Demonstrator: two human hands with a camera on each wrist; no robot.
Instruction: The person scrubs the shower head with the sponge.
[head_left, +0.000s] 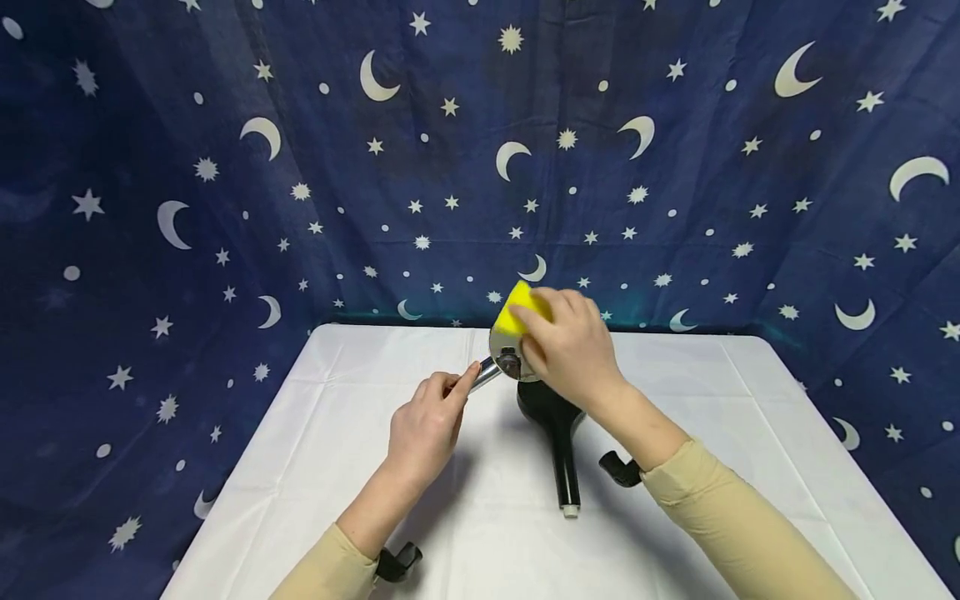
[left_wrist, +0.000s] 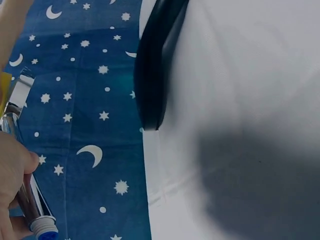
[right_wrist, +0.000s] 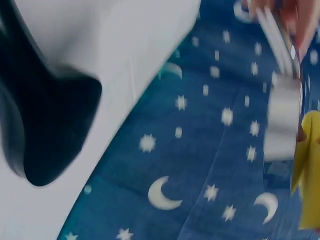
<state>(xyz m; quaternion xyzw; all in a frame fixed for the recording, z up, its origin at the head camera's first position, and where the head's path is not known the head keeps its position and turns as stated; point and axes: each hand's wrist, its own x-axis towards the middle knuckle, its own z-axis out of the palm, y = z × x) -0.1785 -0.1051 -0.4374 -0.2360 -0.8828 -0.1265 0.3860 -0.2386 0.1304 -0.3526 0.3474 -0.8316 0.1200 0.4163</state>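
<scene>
My left hand (head_left: pixel 427 425) grips the shiny chrome handle of a hand shower head (head_left: pixel 501 354), held up over the table. Its round, mirror-like face reflects a dark shape. In the left wrist view, the handle (left_wrist: pixel 32 200) ends in a white threaded collar with a blue tip below the fingers. Pinched in my right hand (head_left: pixel 573 342) is a yellow cloth (head_left: pixel 517 308), which lies against the upper part of the round face. In the right wrist view, the cloth (right_wrist: pixel 310 170) sits beside the blurred shower head (right_wrist: pixel 282 117).
A black hand shower head (head_left: pixel 551 408) lies on the white-covered table (head_left: pixel 337 467) below the hands, its handle toward me. Black wrist mounts (head_left: pixel 397 562) show at both sleeves. Behind the table hangs a dark blue curtain (head_left: pixel 465 167) with moons and stars.
</scene>
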